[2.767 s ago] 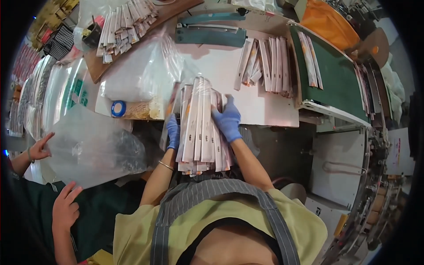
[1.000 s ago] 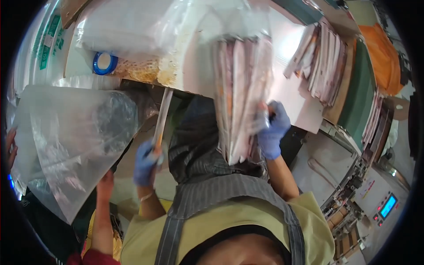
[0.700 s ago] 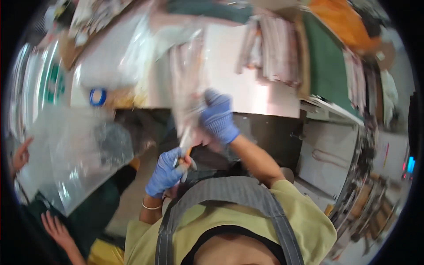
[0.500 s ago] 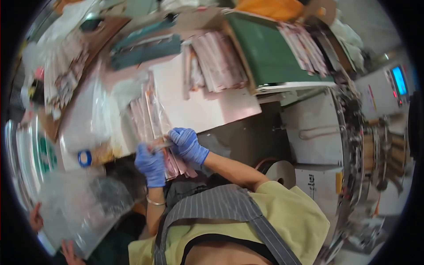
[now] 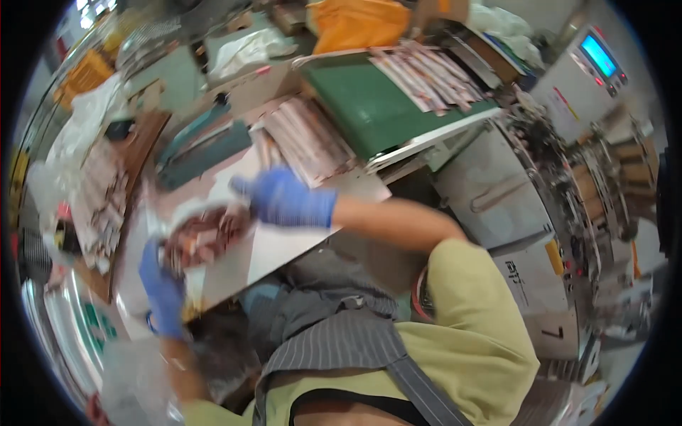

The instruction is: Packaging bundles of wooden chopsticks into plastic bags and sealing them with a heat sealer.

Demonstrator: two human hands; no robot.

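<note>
Over the white tabletop I have a bundle of thin pinkish packets (image 5: 209,238), its ends toward me and blurred by motion. A whitish, film-like edge runs along its far side; I cannot make out whether it is a bag. My left hand (image 5: 162,284), in a blue glove, is closed against the bundle's left side. My right hand (image 5: 288,199), gloved alike, is closed at its upper right corner, fingers smeared. More long pinkish packets (image 5: 305,138) lie in a stack just beyond my right hand.
A teal metal holder (image 5: 202,153) stands at the table's far side. Behind it to the right, a green conveyor belt (image 5: 362,103) carries several packets (image 5: 426,74). Machinery with a lit screen (image 5: 598,57) is at the right. More packets (image 5: 103,192) lean by a brown board (image 5: 135,192) at left.
My hands have moved apart, the left to the left and the right up. The packets between them now show their ends. The view has shifted, and the other person's hands at lower left are mostly gone.
</note>
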